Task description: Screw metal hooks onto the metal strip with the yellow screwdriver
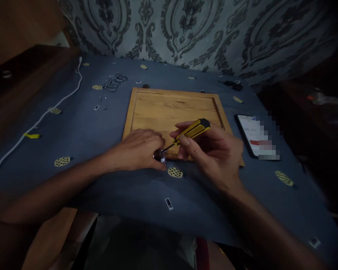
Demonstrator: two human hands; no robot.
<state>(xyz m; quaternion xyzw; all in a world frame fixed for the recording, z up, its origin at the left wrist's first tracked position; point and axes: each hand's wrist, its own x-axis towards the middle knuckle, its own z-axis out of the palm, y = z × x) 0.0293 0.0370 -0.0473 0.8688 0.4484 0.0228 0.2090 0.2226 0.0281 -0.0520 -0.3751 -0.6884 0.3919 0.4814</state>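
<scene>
While your right hand point(218, 150) grips a yellow-and-black screwdriver point(193, 131), thumb and fingers closed around its handle, the shaft slants down to the left and its tip reaches a small shiny fitting point(163, 160) at the near edge of a framed wooden panel point(174, 108). Your left hand point(142, 149) bends over the panel's near left corner, fingers curled close together; its thumb and forefinger pinch the fitting from either side, though the exact contact is too dim to make out. The panel lies flat on a blue patterned tablecloth point(124, 191), directly in front of you. Beyond the panel's left side you have a cluster of metal pieces point(119, 77), with a few small screws point(100, 99) nearer you. Right of the panel lies a lit smartphone point(248, 131); a white cable point(64, 98) runs along the cloth's left side.
</scene>
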